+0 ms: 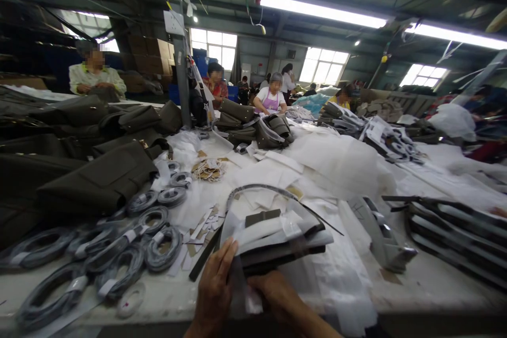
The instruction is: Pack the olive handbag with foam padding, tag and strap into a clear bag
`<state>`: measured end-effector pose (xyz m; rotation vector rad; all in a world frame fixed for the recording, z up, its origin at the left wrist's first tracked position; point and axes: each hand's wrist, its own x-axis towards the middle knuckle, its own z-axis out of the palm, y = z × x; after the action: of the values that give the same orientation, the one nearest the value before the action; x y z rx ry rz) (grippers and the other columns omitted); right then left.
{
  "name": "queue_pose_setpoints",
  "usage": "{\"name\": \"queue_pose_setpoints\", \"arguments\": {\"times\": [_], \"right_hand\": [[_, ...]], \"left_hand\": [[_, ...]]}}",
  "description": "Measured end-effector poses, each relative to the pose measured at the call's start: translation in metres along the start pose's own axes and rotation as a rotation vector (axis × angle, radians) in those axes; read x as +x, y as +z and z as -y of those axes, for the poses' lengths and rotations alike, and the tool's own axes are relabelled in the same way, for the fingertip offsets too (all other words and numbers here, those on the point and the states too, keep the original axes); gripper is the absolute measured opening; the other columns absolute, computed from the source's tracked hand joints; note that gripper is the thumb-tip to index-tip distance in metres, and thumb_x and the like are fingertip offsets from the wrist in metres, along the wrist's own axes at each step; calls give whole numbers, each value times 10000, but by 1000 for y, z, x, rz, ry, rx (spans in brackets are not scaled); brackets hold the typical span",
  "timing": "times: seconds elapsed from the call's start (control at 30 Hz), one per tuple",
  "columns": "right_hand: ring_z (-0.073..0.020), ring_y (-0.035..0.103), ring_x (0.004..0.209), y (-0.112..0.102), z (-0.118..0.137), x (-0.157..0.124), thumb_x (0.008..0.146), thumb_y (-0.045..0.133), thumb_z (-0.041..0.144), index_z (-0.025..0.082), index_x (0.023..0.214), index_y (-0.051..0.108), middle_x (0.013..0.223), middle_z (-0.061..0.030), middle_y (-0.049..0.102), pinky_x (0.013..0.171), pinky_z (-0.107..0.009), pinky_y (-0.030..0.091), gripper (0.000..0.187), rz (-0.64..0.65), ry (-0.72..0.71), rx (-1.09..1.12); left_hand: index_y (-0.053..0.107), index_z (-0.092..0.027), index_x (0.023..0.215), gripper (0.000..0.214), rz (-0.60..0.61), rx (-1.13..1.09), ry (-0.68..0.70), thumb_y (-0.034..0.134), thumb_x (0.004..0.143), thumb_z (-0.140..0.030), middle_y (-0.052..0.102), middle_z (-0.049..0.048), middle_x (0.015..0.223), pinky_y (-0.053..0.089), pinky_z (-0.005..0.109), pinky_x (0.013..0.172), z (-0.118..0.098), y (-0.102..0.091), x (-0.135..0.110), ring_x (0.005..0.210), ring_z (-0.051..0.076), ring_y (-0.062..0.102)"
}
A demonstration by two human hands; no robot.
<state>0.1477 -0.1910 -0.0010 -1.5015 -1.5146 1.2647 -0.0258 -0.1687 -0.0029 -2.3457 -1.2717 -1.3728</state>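
At the table's near edge both my hands hold a dark flat bag (277, 248) wrapped in clear plastic and white paper, its curved grey strap arching above it. My left hand (214, 290) grips the bag's left end, fingers curled up against the wrapping. My right hand (277, 296) is closed on the lower edge of the bag and the plastic sheet hanging from it. Only the backs of the hands and part of the fingers show.
Several coiled grey straps (119, 253) lie at the left, beside stacked dark olive bags (99, 179). White wrapping sheets (336, 163) cover the middle. Flat dark pieces (455, 232) are stacked at the right. Other people sit working at the far side of the table.
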Motion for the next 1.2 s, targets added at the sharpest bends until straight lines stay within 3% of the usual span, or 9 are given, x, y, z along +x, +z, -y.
{"name": "queue_pose_setpoints", "arguments": {"times": [0.17,0.3,0.4,0.53,0.7,0.8,1.03,1.13,1.2], "right_hand": [[-131,507,465,17,5,-10,621,675,413,173,565,545,527,-7,558,447,-244,406,278,-7,279,361],[-138,509,397,15,4,-25,599,686,514,187,686,523,506,19,551,373,-239,397,376,59,374,407],[-99,494,398,-2,4,-49,616,739,453,172,674,570,491,31,562,381,-182,340,333,236,379,218],[-69,475,436,-45,36,-74,665,787,339,160,651,703,528,36,606,397,-169,298,199,359,135,-56],[-180,665,820,-79,81,-56,879,637,297,201,882,740,853,-49,731,771,-291,515,141,-162,-501,-306],[-243,597,1141,-71,68,-32,879,642,253,227,1143,680,1161,-90,694,1029,-434,433,269,-220,-715,-514],[-264,551,1242,-46,21,-13,879,565,164,228,1282,603,1255,-84,666,1115,-515,332,409,-198,-782,-761],[-250,603,1170,-65,34,-14,857,639,288,239,1198,658,1188,-71,700,1077,-459,392,344,-110,-695,-709],[-232,637,1102,-90,45,-10,886,622,357,240,1137,686,1138,-69,717,1013,-403,448,284,-171,-617,-688]], "left_hand": [[466,-196,1386,482,59,0,83,332,941,-68,631,76,1270,497,297,972,-7,-2,6,1196,166,558],[504,-205,1358,453,91,43,107,344,951,-87,654,65,1232,509,309,937,-11,-1,6,1148,176,579],[513,-222,1354,508,111,82,125,336,919,-29,662,52,1226,511,320,919,-14,2,4,1123,181,587],[472,-222,1394,558,179,92,177,325,899,-11,636,48,1283,500,354,945,-16,1,1,1164,202,564],[387,-197,1445,576,213,-13,193,362,895,-27,601,70,1330,455,355,1037,-12,-4,-3,1258,193,510],[378,-171,1437,558,184,-71,123,403,890,-63,625,86,1283,471,324,1026,-11,-5,-5,1226,174,540],[477,-195,1368,556,216,-46,167,388,842,-36,650,75,1261,488,359,1004,-16,-7,1,1211,194,566],[534,-215,1317,476,186,32,202,395,891,-54,674,49,1229,493,350,975,-20,-7,3,1177,187,586],[547,-220,1309,461,176,64,217,384,908,-60,675,43,1232,489,349,965,-21,-7,3,1180,189,583]]}}
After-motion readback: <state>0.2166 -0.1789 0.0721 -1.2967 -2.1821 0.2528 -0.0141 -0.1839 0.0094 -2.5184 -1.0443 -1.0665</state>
